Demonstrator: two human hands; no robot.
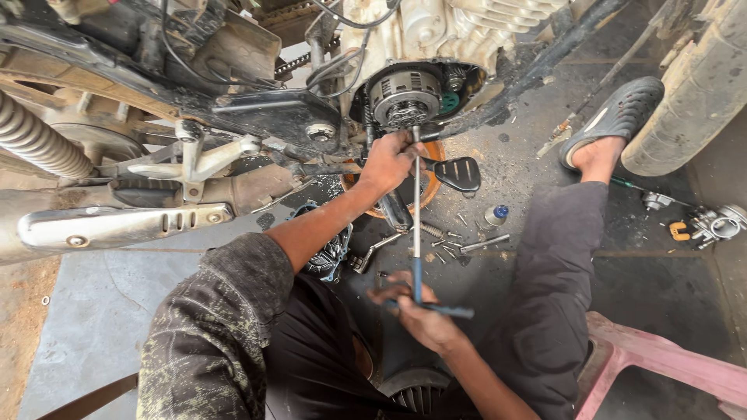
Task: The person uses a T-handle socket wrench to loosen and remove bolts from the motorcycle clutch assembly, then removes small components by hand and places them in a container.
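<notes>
The motorcycle (257,101) filled the upper part of the view, its engine side cover off and 1 round clutch assembly (404,98) exposed. 1 chrome exhaust muffler (117,225) ran along the left, with 1 coiled rear shock spring (39,140) above it. 1 tyre (692,85) stood at the upper right, and 1 pink plastic stool (661,358) sat at the lower right.

The left arm stretched forward, its dirty sleeve pushed up, and the left hand (389,162) was closed around the upper shaft of 1 long T-handle wrench (416,225), just below the clutch. The wrench's tip met the clutch centre, and its shaft ran straight back toward the person. The right hand (416,307) was curled around the blue crossbar handle near the body, fingers wrapped loosely; motion blur hid the exact grip.

The person's right leg extended forward, the foot in 1 dark sandal (618,117). 1 black foot pedal (459,173) stuck out just right of the left hand. On the floor between the arms and leg lay 1 small bottle with a blue cap (496,215) and several loose bolts (467,243), too small to count. 1 carburettor (720,224) lay at the far right.
</notes>
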